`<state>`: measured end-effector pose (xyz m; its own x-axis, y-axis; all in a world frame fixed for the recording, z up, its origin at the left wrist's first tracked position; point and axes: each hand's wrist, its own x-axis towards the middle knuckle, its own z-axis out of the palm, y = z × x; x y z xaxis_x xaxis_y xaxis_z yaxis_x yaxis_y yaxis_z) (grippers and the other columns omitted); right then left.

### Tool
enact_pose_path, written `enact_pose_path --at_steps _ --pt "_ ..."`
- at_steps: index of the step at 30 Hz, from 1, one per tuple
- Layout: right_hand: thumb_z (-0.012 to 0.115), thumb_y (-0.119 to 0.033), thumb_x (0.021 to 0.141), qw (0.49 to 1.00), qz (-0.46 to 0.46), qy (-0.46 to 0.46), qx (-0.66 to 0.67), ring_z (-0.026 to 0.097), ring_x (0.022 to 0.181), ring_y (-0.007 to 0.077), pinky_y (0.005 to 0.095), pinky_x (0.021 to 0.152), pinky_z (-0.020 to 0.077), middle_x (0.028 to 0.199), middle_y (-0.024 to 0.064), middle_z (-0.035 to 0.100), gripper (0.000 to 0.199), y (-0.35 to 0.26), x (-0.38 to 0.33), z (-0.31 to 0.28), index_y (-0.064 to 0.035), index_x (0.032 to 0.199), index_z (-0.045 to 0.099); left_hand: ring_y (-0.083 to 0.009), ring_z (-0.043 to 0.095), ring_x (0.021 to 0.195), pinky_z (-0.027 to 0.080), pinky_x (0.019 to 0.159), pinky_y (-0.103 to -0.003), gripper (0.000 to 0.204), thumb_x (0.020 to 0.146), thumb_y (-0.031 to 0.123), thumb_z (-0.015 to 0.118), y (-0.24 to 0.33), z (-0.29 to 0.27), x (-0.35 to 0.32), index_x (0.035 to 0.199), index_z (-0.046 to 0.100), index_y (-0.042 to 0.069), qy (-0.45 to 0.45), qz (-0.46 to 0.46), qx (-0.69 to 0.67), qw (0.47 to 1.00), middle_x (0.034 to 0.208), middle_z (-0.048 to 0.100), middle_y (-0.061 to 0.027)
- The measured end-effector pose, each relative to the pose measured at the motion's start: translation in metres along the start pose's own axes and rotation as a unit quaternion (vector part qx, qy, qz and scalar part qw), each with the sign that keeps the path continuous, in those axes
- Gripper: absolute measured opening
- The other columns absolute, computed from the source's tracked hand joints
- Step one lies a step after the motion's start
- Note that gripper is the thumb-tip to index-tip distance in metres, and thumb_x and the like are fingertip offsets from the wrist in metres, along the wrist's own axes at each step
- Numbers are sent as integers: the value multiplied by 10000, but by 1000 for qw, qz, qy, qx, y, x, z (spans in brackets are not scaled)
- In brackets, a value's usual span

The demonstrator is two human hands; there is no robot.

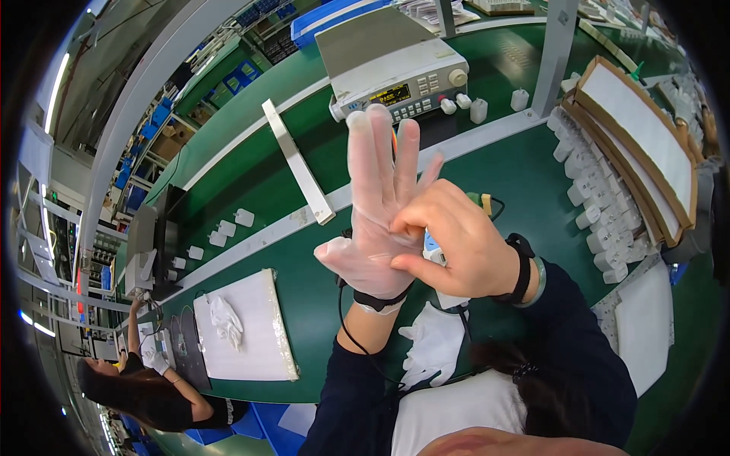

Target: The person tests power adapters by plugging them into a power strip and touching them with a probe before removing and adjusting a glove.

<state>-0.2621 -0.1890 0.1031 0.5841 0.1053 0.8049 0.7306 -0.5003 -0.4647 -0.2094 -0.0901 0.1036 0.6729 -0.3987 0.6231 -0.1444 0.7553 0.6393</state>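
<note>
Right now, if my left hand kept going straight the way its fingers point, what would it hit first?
Probably the grey bench instrument with the lit display. The gloved left hand has its fingers pointing up the picture, away from you, toward its front panel. Depth is unclear: the raised hand might pass above it.

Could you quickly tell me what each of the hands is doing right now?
Left hand: open, fingers spread upward, wearing a thin glove.
Right hand: bare, pinching the glove at the left palm.
</note>
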Motion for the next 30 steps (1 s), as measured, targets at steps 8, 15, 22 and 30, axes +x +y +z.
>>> enact_pose_path --at_steps 8,15,22,30 --pt "711 -3 670 996 -50 53 -42 525 725 250 326 645 444 856 74 581 279 0 3 -6 -33 913 576 -322 151 1414 175 1111 -534 1129 696 886 284 -3 8 -5 1503 42 134 11 -46 52 998 1561 87 -63" --pt "705 -12 683 994 -75 71 -47 550 758 253 339 674 456 924 82 610 216 12 -9 -3 -51 848 570 -326 164 1410 200 1105 -532 1105 705 858 340 -8 3 -6 1504 56 149 18 -47 13 999 1559 100 -67" --pt "738 -62 680 993 -68 72 -58 551 764 270 354 700 450 887 72 605 235 0 2 -2 -60 847 572 -314 122 1426 104 1140 -476 1168 672 864 403 -8 11 -5 1498 78 105 40 -69 -50 996 1564 38 -87" --pt "756 -79 674 997 -14 35 -61 541 740 258 342 669 444 806 59 579 257 3 5 -10 -48 854 575 -314 139 1422 152 1130 -474 1184 684 858 406 -6 6 -6 1494 24 84 15 -107 48 993 1563 28 -96"
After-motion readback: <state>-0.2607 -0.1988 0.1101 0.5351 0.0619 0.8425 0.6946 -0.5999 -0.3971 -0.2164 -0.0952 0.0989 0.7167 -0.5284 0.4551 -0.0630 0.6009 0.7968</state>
